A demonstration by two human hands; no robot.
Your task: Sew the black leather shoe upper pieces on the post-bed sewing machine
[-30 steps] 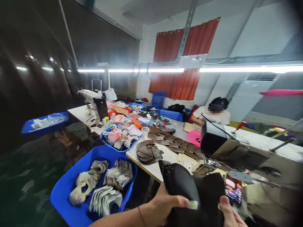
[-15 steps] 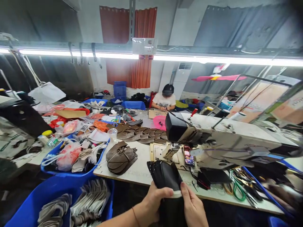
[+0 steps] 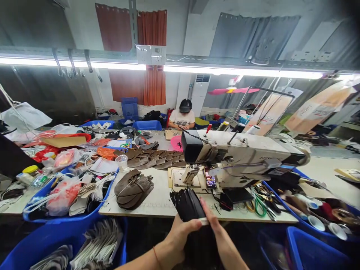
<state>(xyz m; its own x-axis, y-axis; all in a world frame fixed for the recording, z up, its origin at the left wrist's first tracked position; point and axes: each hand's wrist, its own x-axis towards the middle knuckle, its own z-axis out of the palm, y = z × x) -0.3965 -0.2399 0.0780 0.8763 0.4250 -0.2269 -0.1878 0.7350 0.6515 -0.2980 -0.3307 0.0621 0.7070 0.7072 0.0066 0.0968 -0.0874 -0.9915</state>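
A bundle of thin black leather-like pieces (image 3: 186, 205), fanned at its upper end, is held in front of the table edge. My left hand (image 3: 178, 238) grips it from the left, thumb across its front beside a white band (image 3: 203, 221). My right hand (image 3: 218, 230) lies along the bundle's right side, its fingers stretched out and touching it; its thumb is not clearly visible. The bundle's lower part fades into the dark below the table. Beyond it is a sewing machine (image 3: 242, 150), with a phone (image 3: 210, 177) lit up beside its needle area.
Brown leather-like pieces lie in a heap (image 3: 132, 189) and in overlapping rows (image 3: 157, 159). Blue bins (image 3: 123, 240) stand below left, one holding stacked pale pieces. Green-handled scissors (image 3: 260, 206) lie right, near a bin of thread spools (image 3: 316, 221). A person (image 3: 182, 117) sits across the table.
The view has swung right, so the surroundings appear further left. My right hand's fingers have straightened from a grip near the white band to lie along the bundle's side. My left hand keeps its hold.
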